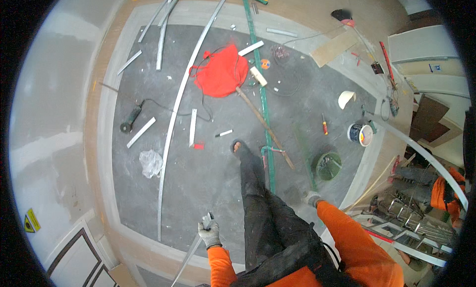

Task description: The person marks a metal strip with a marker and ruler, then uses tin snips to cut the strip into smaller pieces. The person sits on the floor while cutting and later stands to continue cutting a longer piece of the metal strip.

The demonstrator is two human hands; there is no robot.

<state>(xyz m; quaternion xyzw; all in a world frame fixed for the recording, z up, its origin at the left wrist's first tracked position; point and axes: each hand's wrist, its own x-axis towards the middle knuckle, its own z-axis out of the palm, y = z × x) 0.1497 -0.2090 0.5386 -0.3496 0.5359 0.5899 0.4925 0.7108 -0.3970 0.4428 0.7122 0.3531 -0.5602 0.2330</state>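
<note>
My left hand (pixel 209 233), in a grey work glove, is closed around a long grey metal strip (pixel 188 257) that slants down toward the lower edge. My right hand (pixel 312 198), also gloved, hangs beside my right leg at the end of an orange sleeve. From it a thin greenish bar (pixel 303 153) runs forward, smeared by motion; its kind is unclear. The fingers around it are blurred. Close to that hand stands a green bucket (pixel 328 166) with something stick-like inside. A long green bar (pixel 261 88) lies on the floor before my feet, with a clamp (pixel 271 149) on it.
A mallet with a long handle (pixel 263 123) lies beside a red bag (pixel 223 71). To the left are an angle grinder (pixel 131 119), a long metal profile (pixel 179 98) and clear plastic (pixel 150 163). A white tub (pixel 360 134) and screwdriver (pixel 325 124) are right; a ladder (pixel 406 240) lies lower right.
</note>
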